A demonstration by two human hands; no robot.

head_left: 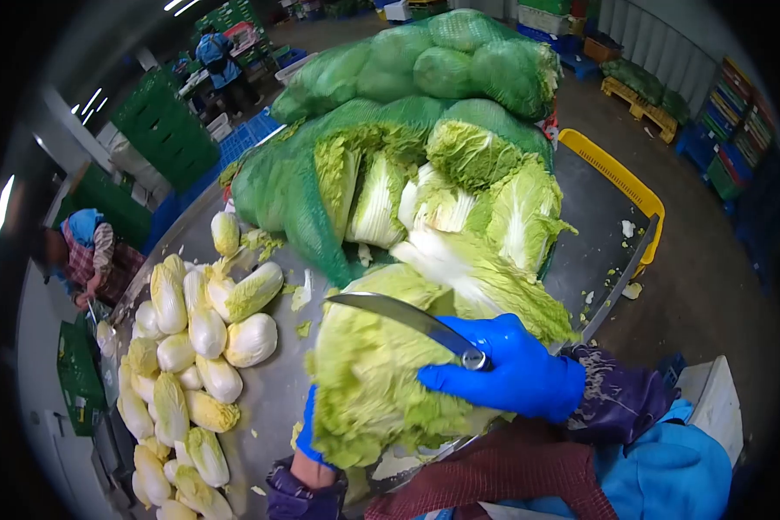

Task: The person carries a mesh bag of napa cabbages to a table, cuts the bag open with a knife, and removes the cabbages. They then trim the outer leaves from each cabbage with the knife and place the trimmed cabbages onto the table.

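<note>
My right hand, in a blue glove, is closed round the handle of a knife. Its curved blade points left, over a leafy napa cabbage. My left hand, also gloved in blue, holds this cabbage from its left and under side; its fingers are hidden behind the leaves. Just beyond lies a loose, slightly blurred cabbage leaf with a white rib. Further back, several whole cabbages show in the mouth of a green net sack.
Several trimmed cabbage hearts are heaped on the left of the metal table. A second full net sack lies at the back. A yellow crate stands by the right edge. Other people work at the left and far back.
</note>
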